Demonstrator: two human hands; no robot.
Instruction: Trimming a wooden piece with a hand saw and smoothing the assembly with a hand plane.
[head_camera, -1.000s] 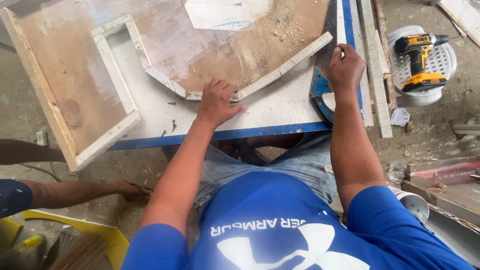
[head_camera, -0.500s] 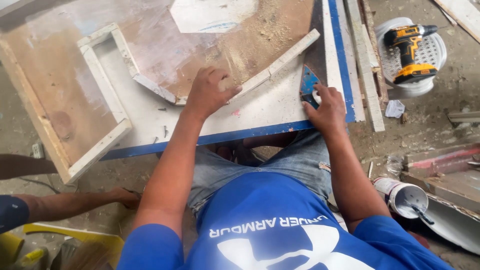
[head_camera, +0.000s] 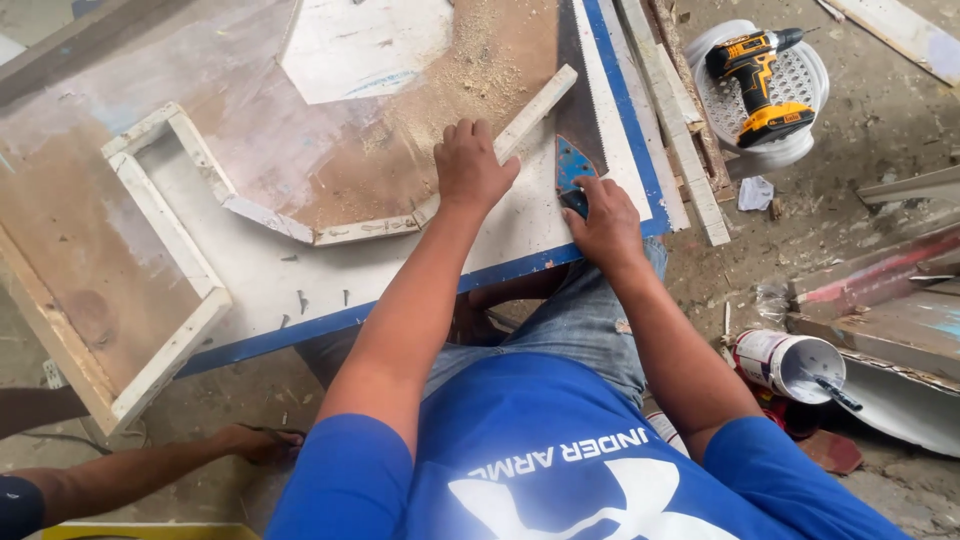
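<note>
My left hand (head_camera: 470, 165) presses down on a white wooden strip (head_camera: 540, 102) that lies at an angle on the work board (head_camera: 400, 300). The strip joins a frame of white strips (head_camera: 165, 225) spread over the board's left half. My right hand (head_camera: 605, 225) is closed around the blue handle of a handsaw (head_camera: 573, 160). The saw lies flat just right of the strip, with its toothed blade running away from me along the board's blue edge. Sawdust (head_camera: 480, 60) covers the board beyond my left hand.
A yellow and black cordless drill (head_camera: 760, 85) rests on a round white grille at the upper right. An open paint can (head_camera: 785, 362) with a brush lies on the floor to my right. Another person's arm (head_camera: 150, 470) reaches in at the lower left. Loose timber strips (head_camera: 680, 130) lie beside the board.
My right hand came down from the board's right edge and closed on the saw handle. My left hand slid farther up the white strip.
</note>
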